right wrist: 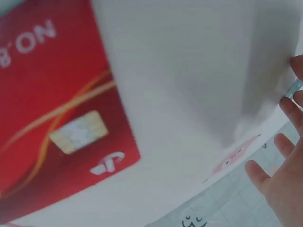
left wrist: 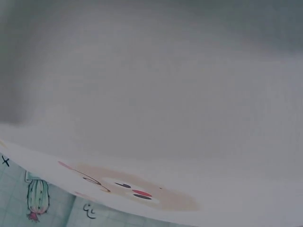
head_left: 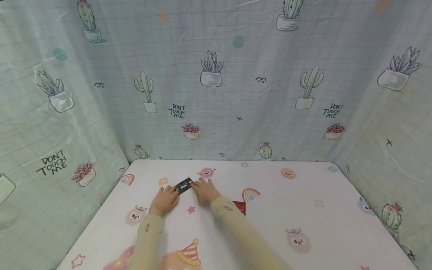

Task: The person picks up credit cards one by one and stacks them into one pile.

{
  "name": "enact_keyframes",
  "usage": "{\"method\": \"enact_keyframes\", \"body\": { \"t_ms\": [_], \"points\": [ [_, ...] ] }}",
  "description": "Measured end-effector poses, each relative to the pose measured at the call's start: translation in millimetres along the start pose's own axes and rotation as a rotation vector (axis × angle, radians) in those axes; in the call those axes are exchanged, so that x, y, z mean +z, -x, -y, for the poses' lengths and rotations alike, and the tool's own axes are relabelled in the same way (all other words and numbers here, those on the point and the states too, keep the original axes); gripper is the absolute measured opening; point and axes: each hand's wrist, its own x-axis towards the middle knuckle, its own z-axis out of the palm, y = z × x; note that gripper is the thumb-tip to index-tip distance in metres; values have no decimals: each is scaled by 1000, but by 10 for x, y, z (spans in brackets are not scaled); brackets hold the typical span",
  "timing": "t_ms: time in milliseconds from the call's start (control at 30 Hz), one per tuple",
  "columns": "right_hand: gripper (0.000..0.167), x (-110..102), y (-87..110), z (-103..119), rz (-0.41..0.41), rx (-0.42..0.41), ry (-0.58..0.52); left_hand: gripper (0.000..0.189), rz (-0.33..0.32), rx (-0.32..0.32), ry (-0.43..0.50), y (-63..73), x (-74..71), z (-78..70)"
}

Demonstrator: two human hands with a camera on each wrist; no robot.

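Note:
A black card (head_left: 184, 186) with "Vip" printed on it lies slanted between the two hands, over the far left part of the table. My left hand (head_left: 165, 200) holds its left end, with the fingertips overlapping that edge. At the other end, my right hand (head_left: 204, 190) pinches the card near its corner while other fingers stick out beyond it. The right wrist view has the right hand (right wrist: 284, 175) at the right edge, fingers apart. A red card (head_left: 240, 207) with a chip lies on the table, partly covered by the right forearm in the head view.
The table (head_left: 287, 210) wears a white cover printed with rainbows, stars and smiling faces. Pale green curtains (head_left: 236, 101) with cactus drawings enclose it at the back and both sides. The left wrist view is mostly bare cover (left wrist: 165, 104).

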Motion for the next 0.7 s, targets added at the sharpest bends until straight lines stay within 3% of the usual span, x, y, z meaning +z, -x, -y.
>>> {"method": "enact_keyframes", "body": {
  "t_ms": [400, 700],
  "points": [
    [37, 16, 39, -12, -54, -34, 43, 20, -27, 10, 20, -44, 15, 32],
    [30, 9, 122, 10, -96, -58, 35, 13, -83, 5, 57, -43, 7, 35]
  ]
}}
